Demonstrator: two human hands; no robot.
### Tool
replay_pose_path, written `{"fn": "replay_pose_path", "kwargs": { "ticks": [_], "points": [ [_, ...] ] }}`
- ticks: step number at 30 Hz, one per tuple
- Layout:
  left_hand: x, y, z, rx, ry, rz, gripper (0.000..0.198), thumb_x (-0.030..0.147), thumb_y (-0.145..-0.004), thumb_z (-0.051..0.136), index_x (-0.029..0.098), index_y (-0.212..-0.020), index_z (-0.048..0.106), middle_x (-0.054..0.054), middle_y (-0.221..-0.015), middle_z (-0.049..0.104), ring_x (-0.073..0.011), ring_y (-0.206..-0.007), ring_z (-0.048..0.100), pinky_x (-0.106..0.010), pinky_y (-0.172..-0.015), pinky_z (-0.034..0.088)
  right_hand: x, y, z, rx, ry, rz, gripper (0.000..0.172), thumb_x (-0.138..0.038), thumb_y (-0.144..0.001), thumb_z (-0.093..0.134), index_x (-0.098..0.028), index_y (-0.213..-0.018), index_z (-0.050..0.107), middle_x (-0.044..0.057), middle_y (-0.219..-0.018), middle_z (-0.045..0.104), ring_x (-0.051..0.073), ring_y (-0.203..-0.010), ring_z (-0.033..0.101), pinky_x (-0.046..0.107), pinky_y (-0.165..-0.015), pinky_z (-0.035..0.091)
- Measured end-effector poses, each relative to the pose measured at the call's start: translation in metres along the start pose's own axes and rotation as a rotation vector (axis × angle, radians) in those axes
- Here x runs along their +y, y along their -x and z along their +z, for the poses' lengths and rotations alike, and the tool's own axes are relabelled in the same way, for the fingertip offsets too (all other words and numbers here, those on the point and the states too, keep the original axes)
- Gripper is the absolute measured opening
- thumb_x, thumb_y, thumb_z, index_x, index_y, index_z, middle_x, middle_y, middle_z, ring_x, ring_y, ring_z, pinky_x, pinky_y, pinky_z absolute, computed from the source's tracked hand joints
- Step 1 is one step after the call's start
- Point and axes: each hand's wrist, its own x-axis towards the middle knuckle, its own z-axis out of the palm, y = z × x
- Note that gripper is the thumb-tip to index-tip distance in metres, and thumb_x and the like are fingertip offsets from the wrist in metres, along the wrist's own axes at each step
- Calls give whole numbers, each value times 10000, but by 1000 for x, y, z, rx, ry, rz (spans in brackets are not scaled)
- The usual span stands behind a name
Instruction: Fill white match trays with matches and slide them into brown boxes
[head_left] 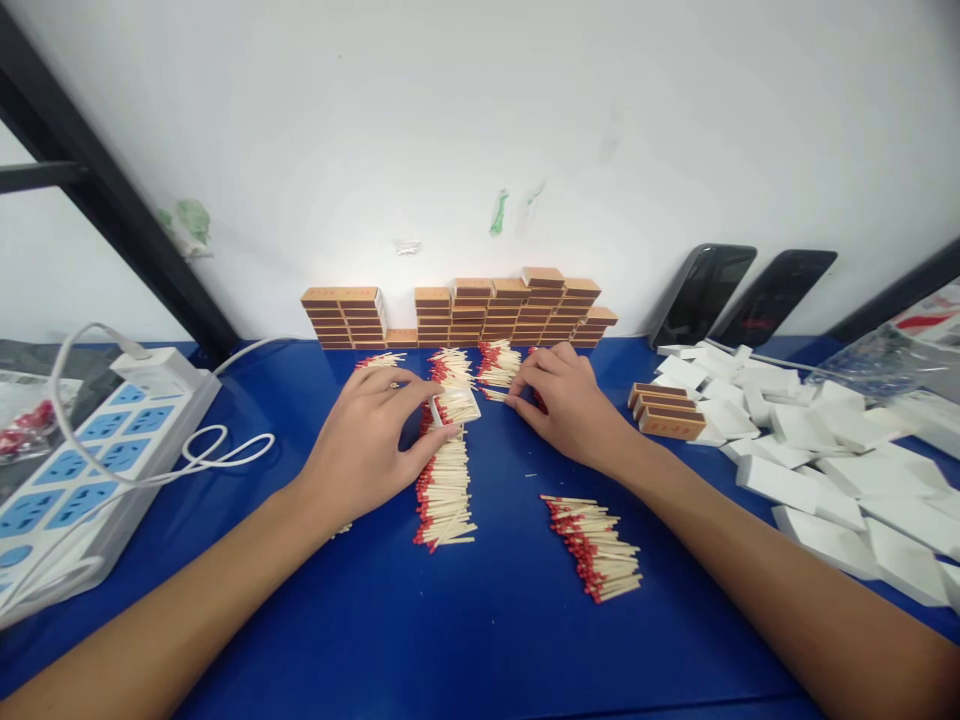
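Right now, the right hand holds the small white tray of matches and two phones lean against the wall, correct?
Not quite: the left hand, not the right hand, holds the small white tray of matches, as the head view shows. Two phones do lean against the wall.

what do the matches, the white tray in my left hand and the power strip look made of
Matches: likely wood, matte; pale straight sticks with red heads. White tray: probably card, matte, with thin walls. Power strip: apparently hard plastic, smooth white, with blue socket panels.
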Motion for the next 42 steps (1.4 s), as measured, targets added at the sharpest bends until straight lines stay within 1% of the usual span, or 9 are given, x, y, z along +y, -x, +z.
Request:
{"fn": "replay_pose_path", "kwargs": {
  "ticks": [8,13,18,23,27,31,37,42],
  "points": [
    [1,-1,1,10,5,19,344,430,-964,702,162,-1181,696,-120,-1088,772,-283,-1091,699,-472,-1011,496,-4,0,-8,-18,-27,8,84,-233,-973,626,-206,-893,629,88,-999,639,270,-1003,492,422,-853,380],
    [1,0,0,1,2,5,331,428,-969,699,178,-1185,688,-110,-1101,772,-278,-1107,693,-463,-1023,488,-7,1,-13,-81,-31,-14,120,-249,-965,636,-211,-851,632,87,-972,630,266,-982,492,422,-853,382],
    [0,1,0,-3,1,16,355,449,-969,697,165,-1182,693,-117,-1092,771,-279,-1098,692,-465,-1012,490,-5,2,-11,-72,-2,14,66,-254,-952,658,-201,-918,638,91,-996,636,271,-996,495,419,-856,379],
    [1,0,0,-8,8,12,352,445,-969,693,163,-1181,697,-113,-1091,775,-282,-1107,691,-473,-1023,489,-5,1,-6,-102,26,19,115,-259,-987,631,-193,-899,663,92,-990,636,273,-995,489,420,-862,369],
    [1,-1,1,-4,15,8,349,438,-963,704,165,-1180,701,-110,-1096,774,-283,-1104,693,-474,-1023,493,-6,1,-5,-119,32,6,109,-248,-997,626,-187,-917,667,99,-1010,654,281,-1017,497,416,-847,372],
    [0,-1,1,-8,4,14,347,431,-965,701,156,-1178,702,-117,-1091,771,-286,-1097,695,-474,-1018,494,-8,0,-10,-71,19,-22,105,-248,-1003,621,-189,-920,648,98,-1012,663,279,-1001,501,412,-840,377],
    [0,0,2,-9,8,17,356,430,-963,707,157,-1191,694,-115,-1102,768,-278,-1093,695,-465,-1019,490,-16,-2,-18,91,-27,-76,105,-269,-1015,612,-201,-935,605,91,-1007,676,264,-968,502,412,-840,393],
    [-1,1,2,-11,16,31,340,417,-965,705,158,-1185,690,-116,-1101,765,-279,-1087,696,-463,-1005,495,-25,-3,-18,145,-84,-145,144,-314,-1031,587,-209,-932,593,92,-992,691,251,-928,506,416,-834,409]
  ]
}}
